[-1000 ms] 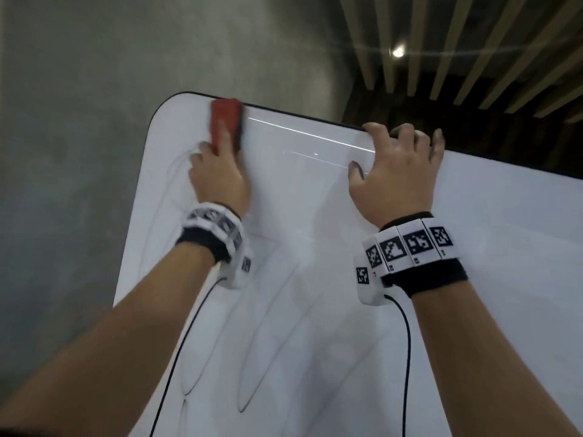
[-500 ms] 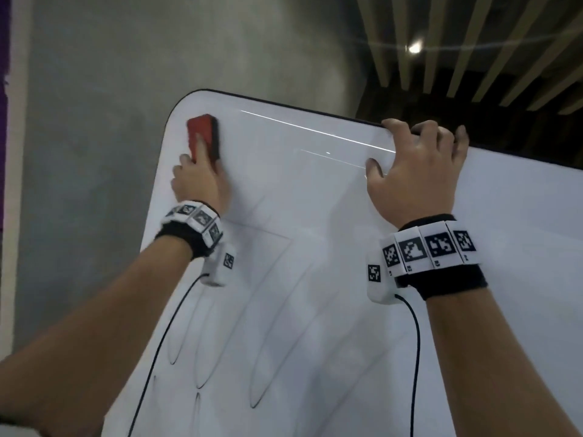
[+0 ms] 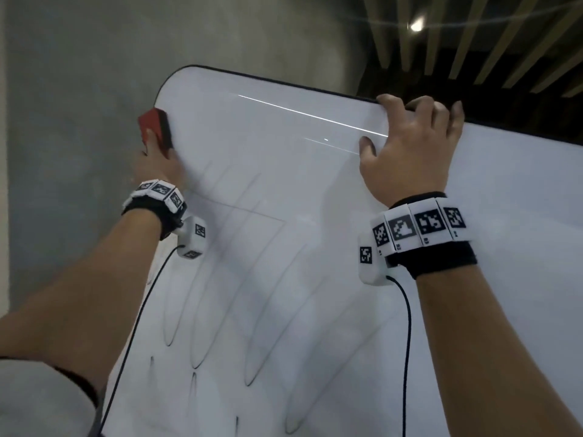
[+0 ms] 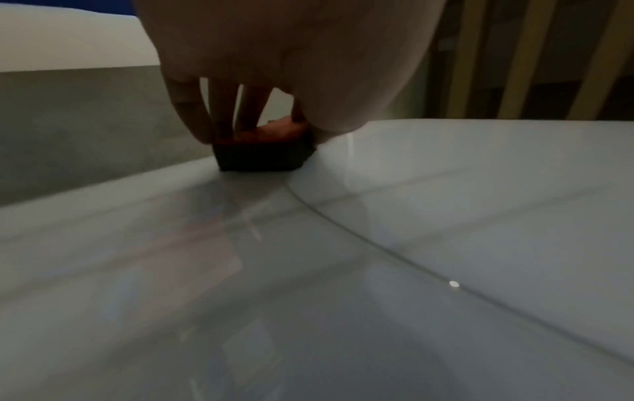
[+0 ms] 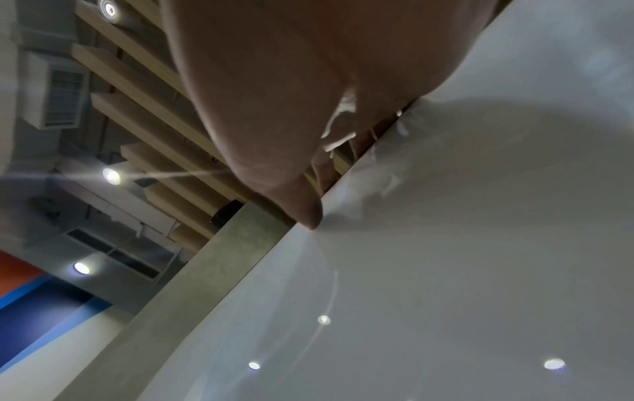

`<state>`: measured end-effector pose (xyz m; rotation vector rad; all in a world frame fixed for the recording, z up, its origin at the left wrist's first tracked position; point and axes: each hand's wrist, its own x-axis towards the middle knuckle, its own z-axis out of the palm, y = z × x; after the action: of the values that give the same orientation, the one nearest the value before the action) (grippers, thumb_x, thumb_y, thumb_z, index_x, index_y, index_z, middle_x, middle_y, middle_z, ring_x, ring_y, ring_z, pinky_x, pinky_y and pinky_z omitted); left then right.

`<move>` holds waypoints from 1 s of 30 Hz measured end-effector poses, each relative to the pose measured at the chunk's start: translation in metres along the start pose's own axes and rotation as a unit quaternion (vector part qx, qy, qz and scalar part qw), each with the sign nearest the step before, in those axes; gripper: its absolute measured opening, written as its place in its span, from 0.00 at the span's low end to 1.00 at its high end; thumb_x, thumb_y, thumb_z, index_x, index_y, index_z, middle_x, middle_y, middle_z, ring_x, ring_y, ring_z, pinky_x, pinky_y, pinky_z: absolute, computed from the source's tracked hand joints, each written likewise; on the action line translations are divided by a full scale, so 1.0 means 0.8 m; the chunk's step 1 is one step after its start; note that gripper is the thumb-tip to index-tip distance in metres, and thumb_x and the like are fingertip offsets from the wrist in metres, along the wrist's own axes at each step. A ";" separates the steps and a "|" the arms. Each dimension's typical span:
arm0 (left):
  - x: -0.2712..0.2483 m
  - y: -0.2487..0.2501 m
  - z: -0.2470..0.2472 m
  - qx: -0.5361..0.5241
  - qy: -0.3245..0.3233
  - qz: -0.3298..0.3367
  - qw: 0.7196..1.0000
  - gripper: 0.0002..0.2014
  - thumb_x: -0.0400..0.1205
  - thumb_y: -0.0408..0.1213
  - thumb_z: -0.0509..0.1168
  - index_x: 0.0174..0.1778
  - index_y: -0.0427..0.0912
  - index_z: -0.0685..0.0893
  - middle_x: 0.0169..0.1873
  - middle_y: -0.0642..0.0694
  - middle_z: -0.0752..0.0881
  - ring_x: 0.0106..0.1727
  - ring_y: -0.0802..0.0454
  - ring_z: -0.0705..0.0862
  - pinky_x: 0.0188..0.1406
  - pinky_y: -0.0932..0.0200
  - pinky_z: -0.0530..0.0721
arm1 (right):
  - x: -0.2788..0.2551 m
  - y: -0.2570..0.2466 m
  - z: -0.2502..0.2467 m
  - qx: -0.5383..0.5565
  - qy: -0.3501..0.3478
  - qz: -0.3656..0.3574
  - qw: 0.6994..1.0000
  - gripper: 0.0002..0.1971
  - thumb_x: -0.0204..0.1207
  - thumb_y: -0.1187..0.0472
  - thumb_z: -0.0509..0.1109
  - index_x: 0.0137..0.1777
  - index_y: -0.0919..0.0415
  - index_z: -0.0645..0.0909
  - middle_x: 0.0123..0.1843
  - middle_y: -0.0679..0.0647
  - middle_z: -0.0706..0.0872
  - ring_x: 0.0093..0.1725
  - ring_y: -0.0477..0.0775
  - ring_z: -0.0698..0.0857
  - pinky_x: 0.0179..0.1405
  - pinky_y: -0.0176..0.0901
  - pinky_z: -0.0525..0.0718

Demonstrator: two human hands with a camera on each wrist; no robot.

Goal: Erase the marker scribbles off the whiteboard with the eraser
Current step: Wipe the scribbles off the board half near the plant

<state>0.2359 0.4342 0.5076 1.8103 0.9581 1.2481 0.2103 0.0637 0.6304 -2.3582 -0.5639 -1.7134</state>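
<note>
A white whiteboard [image 3: 315, 190] with a dark rim fills the head view; looping black marker scribbles [image 3: 202, 313] cover its lower half. A red eraser [image 3: 154, 127] with a dark felt face sits at the board's left edge near the top corner. My left hand [image 3: 154, 162] grips the eraser [image 4: 264, 152] from above, fingers [image 4: 223, 116] curled on its red back. My right hand [image 3: 407, 146] hooks its fingers over the board's top edge, thumb [image 5: 305, 211] pressed on the white face [image 5: 446, 271].
A grey concrete wall [image 3: 79, 121] stands left of and behind the board. Wooden ceiling slats [image 3: 473, 42] and a spotlight [image 3: 416, 26] show above. Cables run from both wrist cameras down over the board.
My left hand has slid the eraser from the top edge down and left to the board's left edge. The right hand kept its hold on the top edge.
</note>
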 end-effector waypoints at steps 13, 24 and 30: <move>-0.064 -0.064 0.003 0.050 0.024 0.143 0.988 0.31 0.89 0.48 0.58 0.89 0.44 0.61 0.63 0.23 0.79 0.61 0.24 0.80 0.61 0.31 0.78 | 0.001 0.001 0.001 -0.010 0.000 -0.007 1.000 0.28 0.81 0.46 0.66 0.80 0.50 0.71 0.72 0.64 0.76 0.78 0.67 0.70 0.88 0.63 0.46; -0.127 -0.038 0.016 0.051 0.050 0.216 0.974 0.31 0.89 0.47 0.58 0.89 0.46 0.60 0.65 0.30 0.79 0.59 0.29 0.80 0.57 0.36 0.79 | 0.002 0.004 -0.001 -0.010 -0.017 -0.012 1.000 0.28 0.81 0.46 0.66 0.81 0.51 0.71 0.73 0.66 0.75 0.79 0.69 0.69 0.89 0.64 0.46; -0.196 0.002 0.025 -0.001 0.068 0.213 0.975 0.30 0.90 0.46 0.57 0.89 0.48 0.60 0.67 0.30 0.78 0.62 0.33 0.78 0.60 0.38 0.75 | 0.001 0.005 -0.004 -0.025 -0.015 -0.022 0.999 0.29 0.81 0.46 0.65 0.82 0.50 0.69 0.75 0.65 0.74 0.80 0.68 0.68 0.88 0.63 0.45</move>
<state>0.2156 0.2929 0.4392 2.0157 0.6540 1.6499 0.2091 0.0592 0.6325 -2.4274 -0.5900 -1.7322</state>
